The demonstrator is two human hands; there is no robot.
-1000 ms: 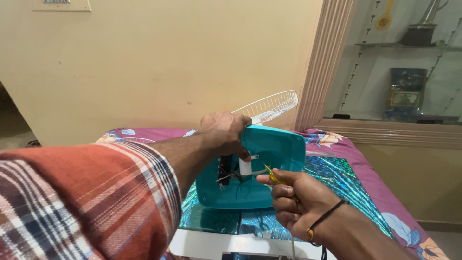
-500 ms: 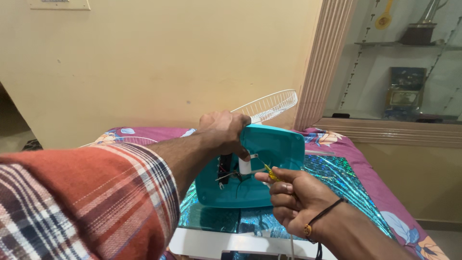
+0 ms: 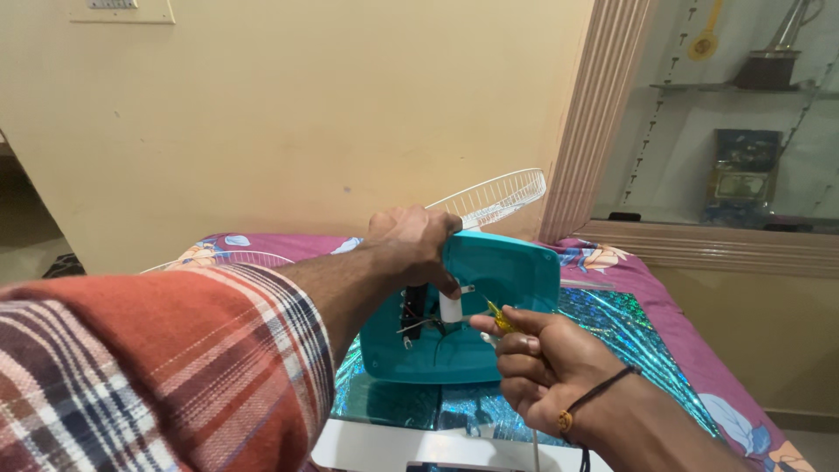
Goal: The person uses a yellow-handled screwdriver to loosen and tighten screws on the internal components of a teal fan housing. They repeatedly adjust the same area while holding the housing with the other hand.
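Left hand (image 3: 418,243) clamped over the top edge of the teal fan base (image 3: 476,319), tilted up on the bed (image 3: 647,323). White wire grille (image 3: 494,197) behind. Right hand (image 3: 546,358) pinching a yellow-handled screwdriver (image 3: 502,321), tip inside the base.

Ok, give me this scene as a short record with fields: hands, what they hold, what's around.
left hand: grips the top edge of the teal fan base, which is tipped up with its open underside facing the camera
right hand: holds a yellow screwdriver, tip pointing at the base's inside
inside base: white cylinder and wires
behind: white grille
surface: shiny sheet on a floral cloth
sleeve: plaid, on the left arm
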